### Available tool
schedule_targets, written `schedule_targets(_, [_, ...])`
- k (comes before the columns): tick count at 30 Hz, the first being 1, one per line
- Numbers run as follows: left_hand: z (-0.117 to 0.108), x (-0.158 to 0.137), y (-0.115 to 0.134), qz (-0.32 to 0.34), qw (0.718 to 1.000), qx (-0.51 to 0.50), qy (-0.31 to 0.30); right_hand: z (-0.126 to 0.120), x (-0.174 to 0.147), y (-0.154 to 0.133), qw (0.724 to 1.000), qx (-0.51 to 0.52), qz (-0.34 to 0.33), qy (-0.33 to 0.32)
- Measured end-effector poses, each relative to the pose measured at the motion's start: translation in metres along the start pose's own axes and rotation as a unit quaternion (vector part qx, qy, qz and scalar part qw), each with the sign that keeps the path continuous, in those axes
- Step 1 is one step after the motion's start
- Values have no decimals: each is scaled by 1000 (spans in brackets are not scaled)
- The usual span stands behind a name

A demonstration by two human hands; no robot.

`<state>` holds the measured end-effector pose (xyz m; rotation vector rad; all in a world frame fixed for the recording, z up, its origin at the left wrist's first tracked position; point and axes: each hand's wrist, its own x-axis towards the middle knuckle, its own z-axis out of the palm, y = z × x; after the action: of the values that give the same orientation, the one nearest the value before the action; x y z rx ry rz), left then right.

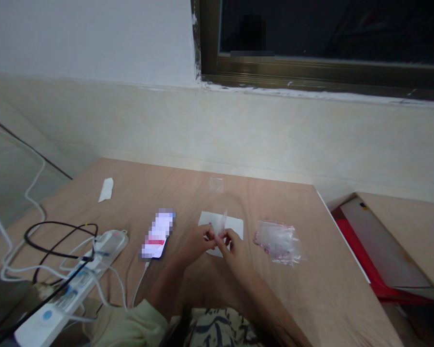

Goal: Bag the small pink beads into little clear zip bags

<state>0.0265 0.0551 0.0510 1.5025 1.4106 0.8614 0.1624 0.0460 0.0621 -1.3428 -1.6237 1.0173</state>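
Beige tile (148, 125) runs along the wall past the far edge of our wood-toned desk (282, 200), and a dark window (311, 33) sits above, up and to the right of the white paper sheet (237, 226), by which we place everything else. Over that sheet we hold a clear plastic bag (220, 222), its upper end sticking up between our two hands. Our left hand (205, 237) pinches it low on the left, fingers curled in, and our right hand (232, 242) grips it from the right with thumb and bent forefinger; we cannot tell exactly which edge each fingertip presses. Both hands partly cover the sheet.

Just right of the sheet we have a loose pile of clear bags (282, 243) with pinkish-red marks along its edges. Beyond the sheet, a single small bag (216, 184) lies flat. To the sheet's left we see a lit smartphone (157, 236), with a white charging cable at its near end; farther left are a white power strip (114, 241) and a looped black cable (25, 236). Far to the left and beyond the sheet lies a white paper scrap (106, 189).
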Motion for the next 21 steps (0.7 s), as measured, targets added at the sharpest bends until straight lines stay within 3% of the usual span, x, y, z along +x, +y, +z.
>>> schedule_targets(3, [2, -1, 0, 2, 1000, 26, -15, 3, 5, 8, 997, 29, 30, -67])
schedule_targets(10, [-2, -14, 2, -23, 997, -17, -75, -10, 1, 12, 984, 88, 93, -121])
schedule_targets(16, [-8, -17, 10, 12, 992, -21, -124, -14, 2, 8, 983, 94, 83, -131])
schedule_targets(21, [-5, -10, 7, 25, 991, -50, -120, -16, 7, 8, 984, 94, 57, -143])
